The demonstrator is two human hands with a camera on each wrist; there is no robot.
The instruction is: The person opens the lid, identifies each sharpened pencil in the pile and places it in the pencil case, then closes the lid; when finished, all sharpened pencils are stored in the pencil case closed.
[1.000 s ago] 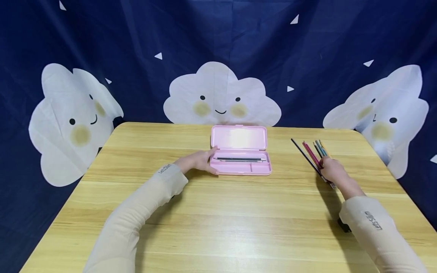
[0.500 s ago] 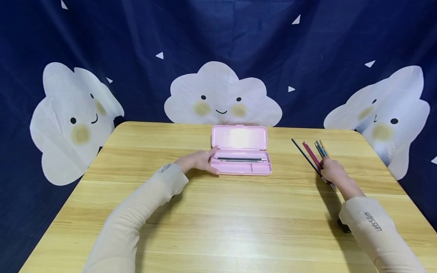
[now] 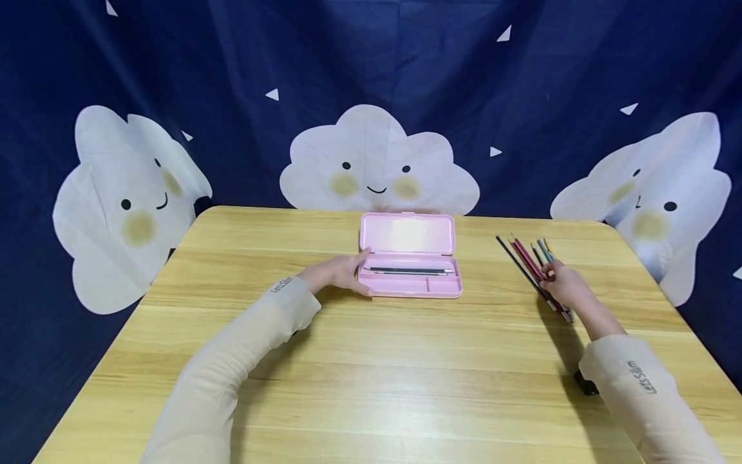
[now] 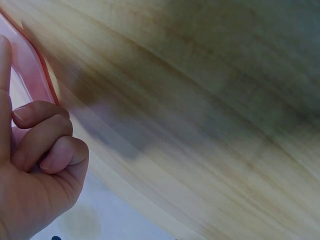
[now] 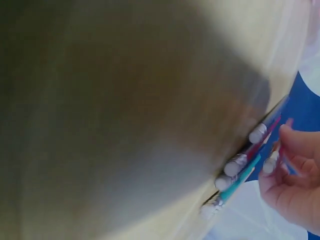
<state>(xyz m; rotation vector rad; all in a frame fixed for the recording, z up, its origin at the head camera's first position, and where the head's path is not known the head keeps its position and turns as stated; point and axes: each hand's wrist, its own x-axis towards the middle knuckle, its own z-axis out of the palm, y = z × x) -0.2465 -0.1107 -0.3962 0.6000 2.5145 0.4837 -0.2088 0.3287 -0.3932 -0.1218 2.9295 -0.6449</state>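
An open pink pencil case [image 3: 406,287] lies at the back middle of the table, with a few dark pencils [image 3: 408,270] in its long compartment. My left hand [image 3: 339,272] grips the case's left end between thumb and forefinger; in the left wrist view the other fingers are curled beside the case's edge. At the right, my right hand [image 3: 568,289] is over a loose bunch of pencils [image 3: 524,265], dark, red, teal and yellow. Between its thumb and fingers it pinches one reddish pencil [image 5: 271,162] with a white eraser end, raised slightly off the others.
The wooden table [image 3: 406,386] has rounded far corners. Behind it hangs a dark blue curtain [image 3: 232,64] with smiling clouds. The case's lid [image 3: 408,233] stands raised at the back, and its front part has two smaller compartments.
My right hand has lifted and shifted slightly right, its fingers now pinching one pencil. The pencils under it have spread a little. My left hand and the case have stayed put.
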